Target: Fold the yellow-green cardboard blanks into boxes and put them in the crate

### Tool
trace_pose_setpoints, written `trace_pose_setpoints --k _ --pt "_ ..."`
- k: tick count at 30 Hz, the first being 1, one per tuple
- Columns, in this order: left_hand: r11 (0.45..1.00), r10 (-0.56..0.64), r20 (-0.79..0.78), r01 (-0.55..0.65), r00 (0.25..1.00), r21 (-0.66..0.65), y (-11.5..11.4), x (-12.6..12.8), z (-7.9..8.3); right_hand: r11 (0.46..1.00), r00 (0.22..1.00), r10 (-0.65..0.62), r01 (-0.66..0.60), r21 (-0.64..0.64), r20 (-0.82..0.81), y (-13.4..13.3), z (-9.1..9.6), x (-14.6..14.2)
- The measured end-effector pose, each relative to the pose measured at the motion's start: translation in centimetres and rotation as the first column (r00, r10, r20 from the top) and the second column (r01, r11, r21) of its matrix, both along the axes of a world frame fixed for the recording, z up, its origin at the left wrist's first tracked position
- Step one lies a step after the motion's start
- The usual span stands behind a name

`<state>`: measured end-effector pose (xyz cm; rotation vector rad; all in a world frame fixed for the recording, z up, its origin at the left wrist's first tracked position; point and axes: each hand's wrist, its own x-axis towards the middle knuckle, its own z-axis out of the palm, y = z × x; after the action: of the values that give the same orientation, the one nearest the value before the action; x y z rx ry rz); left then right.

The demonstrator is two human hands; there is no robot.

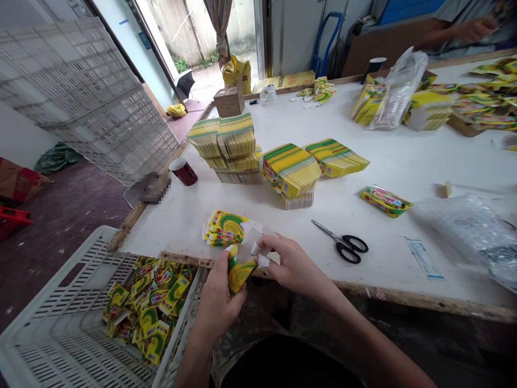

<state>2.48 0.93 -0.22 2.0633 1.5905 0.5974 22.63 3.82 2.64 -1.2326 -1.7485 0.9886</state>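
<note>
My left hand [220,293] is wrapped around a small yellow-and-green carton [239,272], tilted above the table's front edge. My right hand [288,261] has white tape on its finger and thumb, which are bent together at the carton's right end; the exact grip there is partly hidden. Just beyond lie several flat yellow-and-green cartons [226,229], overlapping on the white table. Below on the left, a white plastic crate [95,248] contains many similar cartons. Black-handled scissors [341,242] lie to the right of my right hand.
Bundled carton blanks [226,143] are stacked behind my hands, with more bundles [291,167] beside them. A dark red mug [183,171] stands near the left edge. Bubble wrap [468,231] and a filled carton pack [385,201] lie right. A person [464,32] sits across the table.
</note>
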Motion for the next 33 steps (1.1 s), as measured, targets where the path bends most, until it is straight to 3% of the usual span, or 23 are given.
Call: trace_pose_setpoints --k 5,8,12,16,20,33 --pt "0.998 0.041 0.062 -0.039 0.997 -0.044 0.0 -0.1 0.0 0.999 0.998 -0.016 0.019 0.05 -0.067 -0.3 -0.3 -0.1" --pt "0.994 0.103 0.098 -0.101 0.99 -0.029 0.0 0.3 -0.1 0.982 0.987 -0.112 0.127 0.14 -0.11 -0.7 -0.7 -0.7" --pt "0.986 0.166 0.15 -0.164 0.975 -0.029 -0.1 1.2 0.3 0.894 0.943 -0.277 0.322 0.31 -0.182 -1.6 -2.2 -2.4" --pt "0.983 0.18 0.252 -0.168 0.951 -0.067 -0.3 1.9 0.9 0.813 0.931 -0.279 0.36 0.458 -0.235 -2.5 -3.9 -3.9" --pt "0.99 0.141 0.337 -0.133 0.931 -0.049 -0.3 2.1 1.0 0.813 0.945 -0.247 0.322 0.486 -0.213 -2.9 -4.4 -4.3" --pt "0.991 0.135 0.39 -0.119 0.911 -0.064 -0.5 1.8 0.6 0.829 0.926 -0.224 0.345 0.44 -0.305 -2.8 -3.3 -3.8"
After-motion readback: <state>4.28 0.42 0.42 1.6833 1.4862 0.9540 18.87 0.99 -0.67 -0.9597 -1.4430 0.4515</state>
